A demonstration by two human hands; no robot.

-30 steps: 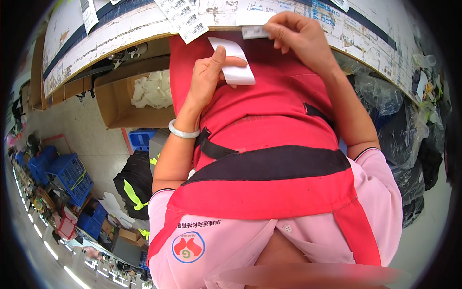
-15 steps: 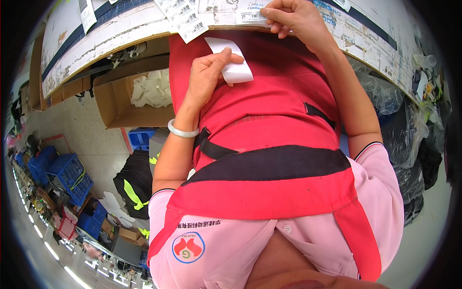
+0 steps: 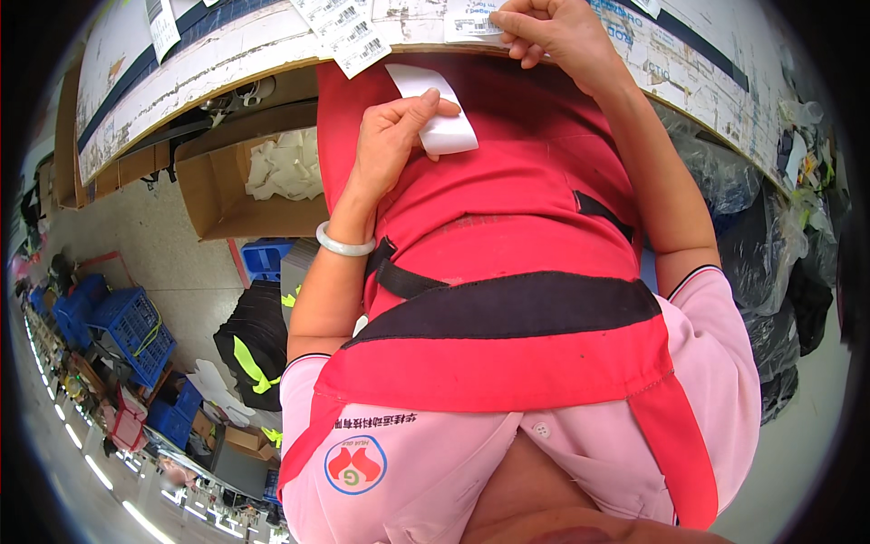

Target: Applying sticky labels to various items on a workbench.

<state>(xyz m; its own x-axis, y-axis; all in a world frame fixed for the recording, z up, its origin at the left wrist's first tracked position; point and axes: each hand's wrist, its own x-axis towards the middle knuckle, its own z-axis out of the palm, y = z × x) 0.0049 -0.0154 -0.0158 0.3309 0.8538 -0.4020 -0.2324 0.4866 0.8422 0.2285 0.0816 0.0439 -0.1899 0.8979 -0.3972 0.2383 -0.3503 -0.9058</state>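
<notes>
The left hand [image 3: 391, 145], at 11 o'clock, is folded closed round a curled white strip [image 3: 450, 131], thumb on top, above the red apron [image 3: 507, 199]. The right hand [image 3: 557, 41], towards 1 o'clock, has thumb and forefinger pinched together on the right end of a small printed label [image 3: 471, 27] lying at the worktop [image 3: 245, 65] edge. The step looks like laying or lifting that label; the next move calls for a light, level pinch. Printed label sheets [image 3: 349, 41] overhang at 11; a cardboard box [image 3: 204, 195] sits at 10, plastic bags [image 3: 757, 258] at 3.
</notes>
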